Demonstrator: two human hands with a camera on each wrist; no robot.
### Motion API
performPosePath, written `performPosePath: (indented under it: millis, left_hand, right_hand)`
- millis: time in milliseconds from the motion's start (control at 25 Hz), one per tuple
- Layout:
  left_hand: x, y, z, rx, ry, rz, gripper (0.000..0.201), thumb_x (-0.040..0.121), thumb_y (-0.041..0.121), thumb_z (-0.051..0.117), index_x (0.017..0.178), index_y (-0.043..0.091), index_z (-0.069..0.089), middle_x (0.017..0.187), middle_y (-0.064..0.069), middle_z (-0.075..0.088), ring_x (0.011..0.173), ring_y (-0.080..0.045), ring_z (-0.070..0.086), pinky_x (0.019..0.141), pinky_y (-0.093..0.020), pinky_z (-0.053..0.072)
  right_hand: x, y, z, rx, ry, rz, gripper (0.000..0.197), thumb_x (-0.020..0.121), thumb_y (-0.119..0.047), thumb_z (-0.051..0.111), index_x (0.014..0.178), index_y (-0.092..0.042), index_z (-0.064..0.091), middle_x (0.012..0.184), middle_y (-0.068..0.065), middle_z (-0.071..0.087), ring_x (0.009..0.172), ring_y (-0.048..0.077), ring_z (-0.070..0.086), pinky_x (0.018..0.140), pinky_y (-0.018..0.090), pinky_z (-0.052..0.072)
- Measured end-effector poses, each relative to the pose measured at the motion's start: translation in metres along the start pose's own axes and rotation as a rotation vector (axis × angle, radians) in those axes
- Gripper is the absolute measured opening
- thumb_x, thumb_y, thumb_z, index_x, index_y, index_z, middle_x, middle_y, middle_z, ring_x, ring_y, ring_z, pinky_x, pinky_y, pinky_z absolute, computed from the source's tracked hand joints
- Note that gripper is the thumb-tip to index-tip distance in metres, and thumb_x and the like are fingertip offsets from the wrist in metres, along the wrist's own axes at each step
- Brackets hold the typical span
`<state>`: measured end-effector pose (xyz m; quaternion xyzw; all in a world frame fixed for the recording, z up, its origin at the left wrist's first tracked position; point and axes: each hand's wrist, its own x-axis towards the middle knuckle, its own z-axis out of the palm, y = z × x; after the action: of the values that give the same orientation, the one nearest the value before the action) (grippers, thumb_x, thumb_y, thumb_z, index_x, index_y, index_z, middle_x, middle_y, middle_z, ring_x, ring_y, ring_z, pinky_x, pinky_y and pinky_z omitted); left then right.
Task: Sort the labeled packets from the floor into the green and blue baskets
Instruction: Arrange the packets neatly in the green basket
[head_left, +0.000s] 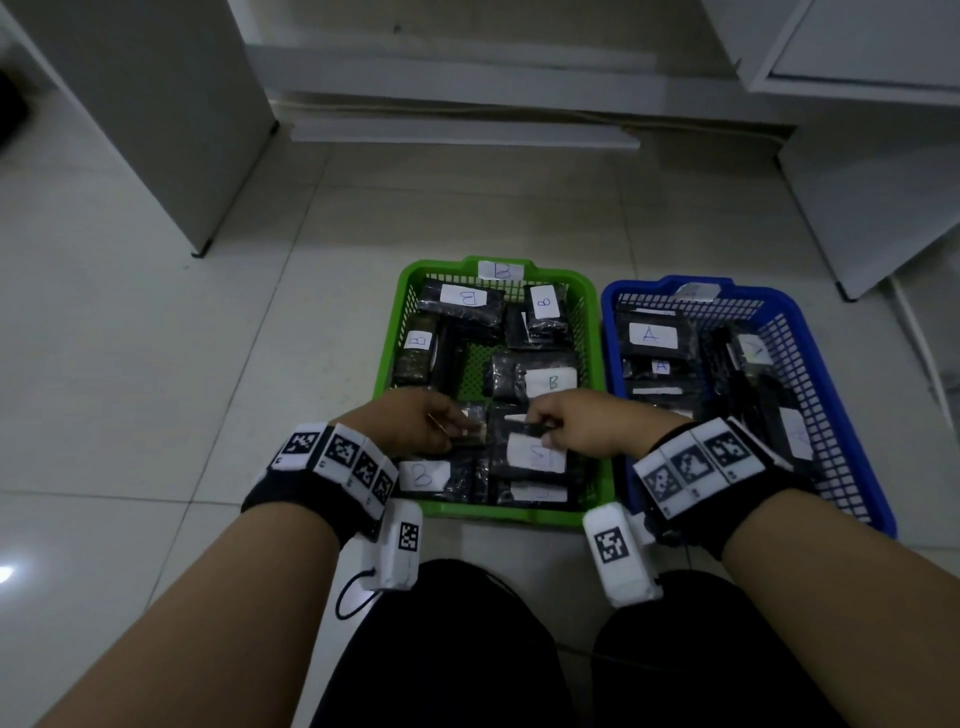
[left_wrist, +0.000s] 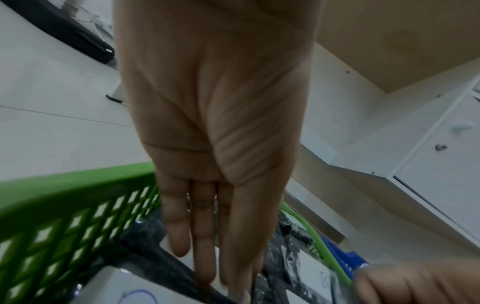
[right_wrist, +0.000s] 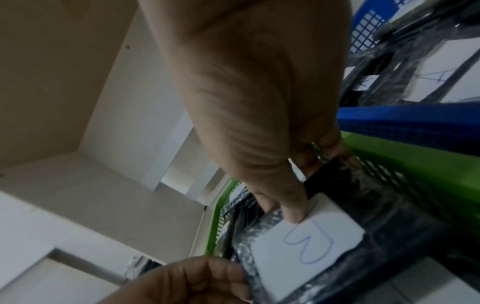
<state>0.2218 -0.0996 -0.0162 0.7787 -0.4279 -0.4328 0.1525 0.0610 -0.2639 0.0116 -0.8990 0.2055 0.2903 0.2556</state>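
My right hand has its thumb pressed on the white label of a B packet, with the other fingers curled over the packet's far edge, so that hand is gripping it. The label reads B in the right wrist view. My left hand is at the packet's left end. Its fingers run nearly straight down onto dark wrapping in the left wrist view, while the head view suggests a pinch at a packet edge. I cannot tell whether it is gripping or only steadying.

The held packet lies inside the green basket, in its near half, on top of other dark packets. Its long axis runs roughly left to right, spanning the gap between my two hands. It sits directly under and just ahead of both sets of fingertips, and the right hand has the firmer claim on it.

The green basket carries a B tag on its far rim, and every legible label in it reads B. The blue basket stands touching it on the right and holds packets marked A. No packets are visible on the floor around the baskets.

Judgement: the sorting is at or near its end. This packet is in the correct basket, and it only needs both hands to let go and lift straight up.
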Motion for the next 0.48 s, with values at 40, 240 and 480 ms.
performPosePath:
  millis: [40, 240, 480]
  left_hand:
    - [-0.002, 0.000, -0.001, 0.035, -0.059, 0.003, 0.036, 0.083, 0.007, 0.067, 0.117, 0.020, 0.065, 0.114, 0.001, 0.067, 0.102, -0.009, 0.060, 0.096, -0.021, 0.045]
    - [-0.008, -0.003, -0.009, 0.050, 0.111, 0.006, 0.028, 0.090, 0.010, 0.057, 0.112, 0.021, 0.068, 0.111, 0.005, 0.066, 0.099, -0.008, 0.059, 0.087, -0.019, 0.042]
    - [-0.011, -0.022, -0.014, 0.014, 0.561, -0.038, 0.036, 0.080, 0.001, 0.054, 0.112, 0.016, 0.063, 0.112, -0.004, 0.061, 0.097, -0.019, 0.059, 0.080, -0.019, 0.038]
  right_hand:
    - [0.000, -0.002, 0.002, -0.074, -0.034, 0.000, 0.034, 0.092, -0.018, 0.057, 0.126, -0.018, 0.054, 0.128, 0.005, 0.056, 0.113, 0.022, 0.053, 0.080, 0.021, 0.037]
    - [0.003, -0.015, -0.004, 0.055, 0.106, 0.009, 0.030, 0.091, -0.019, 0.058, 0.122, -0.019, 0.058, 0.125, 0.005, 0.059, 0.106, 0.022, 0.055, 0.079, 0.023, 0.041]
    - [0.050, -0.061, -0.006, 0.156, 0.335, -0.102, 0.029, 0.093, -0.011, 0.054, 0.120, -0.019, 0.061, 0.115, 0.007, 0.065, 0.104, 0.025, 0.059, 0.076, 0.022, 0.036]
